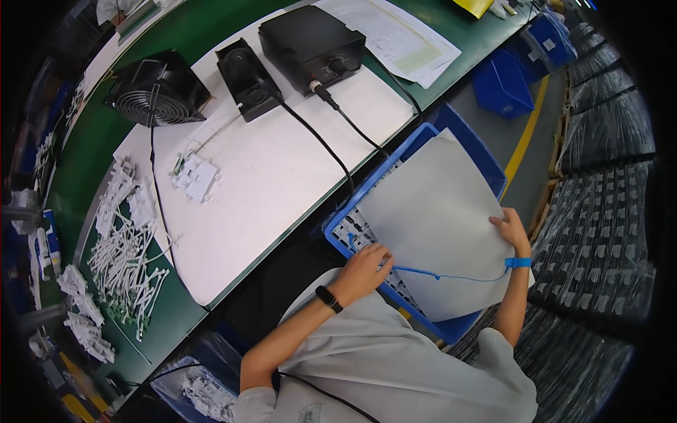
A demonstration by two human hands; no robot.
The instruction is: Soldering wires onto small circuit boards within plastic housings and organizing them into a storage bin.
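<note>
A large pale grey sheet (430, 218) lies across a blue bin (412, 144), covering most of the parts inside. On the sheet's right edge is my right hand (513, 229), gripping it with the thumb on top. My left hand (363, 271) is by the sheet's left edge, its fingers curled; whatever they hold, if anything, is hidden. A blue coiled cord (416, 271) passes by the left hand and runs over the sheet to a blue wrist strap (517, 262) on my right wrist. Small black-and-white parts (350, 225) show along the bin's left side.
A green bench (187, 317) with a white mat (261, 204) stands to the left. It bears a black fan (159, 92), a tool holder (248, 81), a black control box (310, 46), a white part (195, 178) and piled white wired parts (127, 268). Wrapped stacks (599, 233) stand right.
</note>
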